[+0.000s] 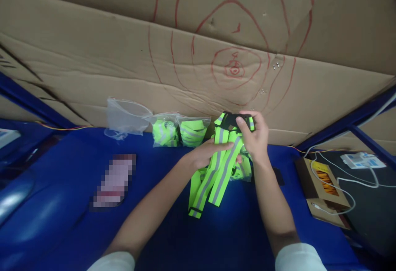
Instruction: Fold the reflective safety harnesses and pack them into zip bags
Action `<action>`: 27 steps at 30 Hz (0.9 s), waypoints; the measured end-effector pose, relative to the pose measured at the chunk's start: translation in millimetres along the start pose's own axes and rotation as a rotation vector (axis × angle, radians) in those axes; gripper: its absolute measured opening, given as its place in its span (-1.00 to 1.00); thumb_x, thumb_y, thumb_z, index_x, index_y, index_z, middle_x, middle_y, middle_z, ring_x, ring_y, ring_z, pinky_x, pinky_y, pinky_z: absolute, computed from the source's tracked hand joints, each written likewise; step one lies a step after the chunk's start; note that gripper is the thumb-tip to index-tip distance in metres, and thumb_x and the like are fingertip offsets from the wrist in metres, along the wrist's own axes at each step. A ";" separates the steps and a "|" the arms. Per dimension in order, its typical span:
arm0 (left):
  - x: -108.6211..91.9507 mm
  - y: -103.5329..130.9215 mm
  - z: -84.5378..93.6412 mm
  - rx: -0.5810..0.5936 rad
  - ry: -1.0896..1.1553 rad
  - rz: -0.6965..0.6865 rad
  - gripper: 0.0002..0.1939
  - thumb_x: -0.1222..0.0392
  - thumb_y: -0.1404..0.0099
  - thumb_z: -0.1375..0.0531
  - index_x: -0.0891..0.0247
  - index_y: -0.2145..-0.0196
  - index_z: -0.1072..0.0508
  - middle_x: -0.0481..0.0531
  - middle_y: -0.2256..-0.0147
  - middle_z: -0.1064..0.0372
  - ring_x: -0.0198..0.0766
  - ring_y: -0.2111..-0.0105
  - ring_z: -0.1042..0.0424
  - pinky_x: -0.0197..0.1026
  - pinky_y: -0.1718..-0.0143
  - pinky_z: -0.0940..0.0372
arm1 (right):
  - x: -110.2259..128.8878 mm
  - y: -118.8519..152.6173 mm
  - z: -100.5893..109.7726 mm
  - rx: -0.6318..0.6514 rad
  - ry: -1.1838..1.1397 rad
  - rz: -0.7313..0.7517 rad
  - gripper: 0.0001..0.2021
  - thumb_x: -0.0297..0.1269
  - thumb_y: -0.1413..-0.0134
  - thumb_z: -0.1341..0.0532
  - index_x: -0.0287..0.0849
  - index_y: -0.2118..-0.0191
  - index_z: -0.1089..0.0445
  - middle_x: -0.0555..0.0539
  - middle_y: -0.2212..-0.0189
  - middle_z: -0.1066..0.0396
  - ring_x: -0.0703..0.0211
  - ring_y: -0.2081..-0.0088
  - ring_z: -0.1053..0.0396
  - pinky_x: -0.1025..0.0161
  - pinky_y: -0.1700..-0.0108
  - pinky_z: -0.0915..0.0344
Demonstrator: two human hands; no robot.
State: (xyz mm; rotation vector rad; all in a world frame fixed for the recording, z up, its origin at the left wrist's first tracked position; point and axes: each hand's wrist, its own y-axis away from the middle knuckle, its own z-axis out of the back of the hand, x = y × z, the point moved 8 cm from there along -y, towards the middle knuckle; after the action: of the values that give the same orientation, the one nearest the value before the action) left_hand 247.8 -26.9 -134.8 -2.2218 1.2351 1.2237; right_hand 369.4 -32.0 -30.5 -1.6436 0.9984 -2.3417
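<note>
A neon-yellow reflective strap [213, 168] with a grey stripe hangs in folds between my two hands. My right hand [256, 133] pinches its upper end, where a black buckle [232, 121] sits under the thumb. Lower down, my left hand [206, 153] is closed around the folded lengths, its fingers partly behind them. One loose end hangs down with a black slider [195, 210] on it. Behind the strap, a bagged neon bundle [243, 168] lies on the blue table, mostly covered by my hands and the strap.
Two clear zip bags with folded neon straps, a left bag [165, 133] and a right bag [193, 133], lean against the cardboard wall [77, 64]. An empty clear bag [126, 116] stands beside them. At right are an open cardboard box [324, 188], white cables and a power strip [362, 160].
</note>
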 end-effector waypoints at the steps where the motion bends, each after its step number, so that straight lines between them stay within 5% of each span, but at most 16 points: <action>1: -4.0 1.3 0.0 0.002 0.008 -0.001 -0.51 -0.08 -0.15 -0.52 0.34 0.14 -0.62 0.27 0.26 -0.63 0.01 0.27 -0.66 -0.06 0.21 -0.55 | 0.5 0.6 -1.5 0.017 0.024 0.035 -0.70 0.04 -0.24 -0.37 -0.03 0.06 -0.53 -0.06 0.14 -0.56 0.08 0.11 -0.50 0.14 -0.03 -0.44; 4: -20.7 6.4 2.4 -0.004 0.035 -0.024 -0.48 -0.12 -0.12 -0.53 0.35 0.15 -0.62 0.26 0.22 -0.64 -0.01 0.21 -0.66 -0.11 0.15 -0.54 | 6.4 3.4 -7.8 0.089 0.068 0.169 -0.77 -0.02 -0.27 -0.37 0.03 0.06 -0.56 -0.06 0.11 -0.57 0.04 0.08 -0.51 0.10 -0.04 -0.44; 10: -48.0 20.9 16.9 -0.083 0.027 -0.091 -0.20 -0.55 -0.08 -0.37 0.31 0.15 -0.62 0.23 0.17 -0.64 0.08 0.06 -0.63 -0.06 0.06 -0.52 | 30.2 11.2 -28.2 0.411 0.093 0.353 -0.84 -0.13 -0.29 -0.37 0.11 0.05 -0.64 -0.05 0.04 -0.61 -0.04 -0.11 -0.48 -0.11 -0.27 -0.37; 15: -62.4 37.9 40.4 -0.320 -0.084 -0.149 -0.41 0.05 0.05 -0.62 0.27 0.09 -0.60 0.10 0.20 -0.63 -0.06 0.22 -0.62 -0.10 0.16 -0.51 | 34.8 23.4 -36.3 0.792 -0.032 0.294 -0.62 -0.09 -0.22 -0.43 0.14 -0.15 -0.58 0.01 -0.32 -0.39 -0.06 -0.43 -0.25 -0.16 -0.51 -0.13; 20: -73.1 45.2 26.6 -0.223 -0.152 -0.264 -0.44 0.19 0.02 -0.59 0.24 0.06 -0.58 0.01 0.17 -0.57 -0.16 0.16 -0.57 -0.19 0.12 -0.46 | 14.0 11.3 -24.1 0.627 -0.017 0.077 -0.24 -0.04 -0.13 -0.48 0.12 -0.42 -0.30 -0.04 -0.41 -0.28 -0.07 -0.43 -0.24 -0.11 -0.51 -0.14; 24: -81.4 46.4 20.6 -0.263 -0.175 -0.438 -0.40 0.21 0.00 -0.57 0.16 0.01 -0.51 -0.11 0.22 -0.46 -0.32 0.20 -0.49 -0.29 0.10 -0.39 | 12.1 17.2 -38.6 0.606 -0.011 -0.009 -0.55 -0.05 -0.19 -0.44 0.01 -0.16 -0.55 -0.07 -0.10 -0.58 -0.04 -0.12 -0.54 -0.01 -0.27 -0.42; 27: -87.6 47.4 18.0 -0.252 -0.235 -0.533 -0.48 0.17 -0.11 -0.53 0.11 0.04 -0.43 -0.12 0.20 -0.43 -0.34 0.18 -0.46 -0.30 0.07 -0.36 | 20.6 16.6 -37.0 0.490 -0.059 0.010 -0.66 -0.07 -0.21 -0.42 0.02 -0.07 -0.60 -0.05 -0.07 -0.59 -0.02 -0.12 -0.53 0.02 -0.27 -0.42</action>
State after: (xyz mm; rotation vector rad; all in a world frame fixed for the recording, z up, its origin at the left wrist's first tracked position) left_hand 177.2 3.8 -69.1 -2.2774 0.3754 1.4078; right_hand 324.2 -37.5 -30.7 -1.4892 0.3716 -2.2710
